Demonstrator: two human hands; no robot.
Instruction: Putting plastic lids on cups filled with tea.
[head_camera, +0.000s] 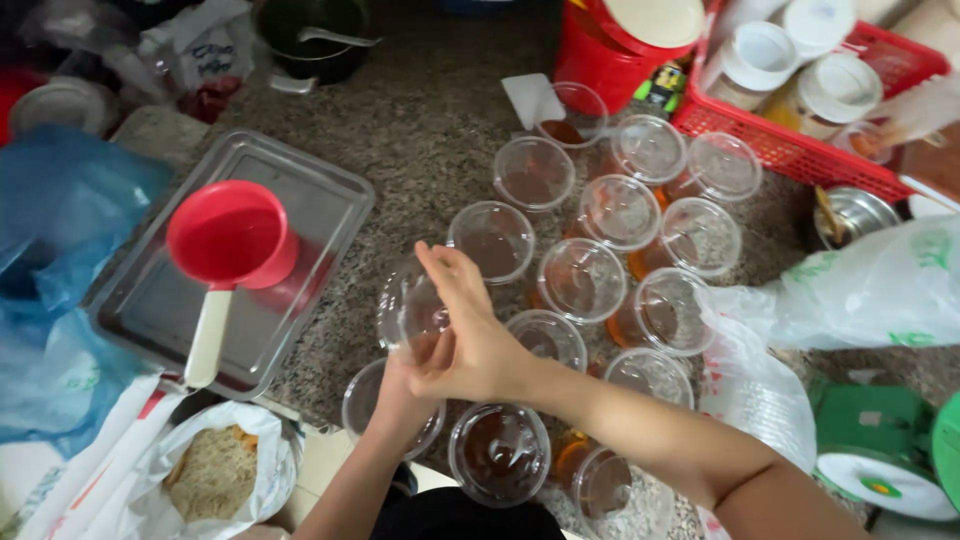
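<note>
- Head view, looking down on a speckled stone desk (420, 120).
- Right hand (470, 335): fingers pinch the rim of a clear plastic lid (410, 305), index finger raised straight.
- Left hand (400, 385): comes up from below and meets the lid's lower edge under the right hand; whether its fingers are spread or closed cannot be told.
- Lid is held tilted above the desk, near the middle of its near edge, over an open clear cup (385, 405).
- Lidded cups of amber liquid (580, 280) stand in rows toward the desk's right side.
- Red scoop (230, 235) lies in a metal tray (330, 200) toward the left edge.
- Red basket (800, 150) of jars sits at the far right corner.
</note>
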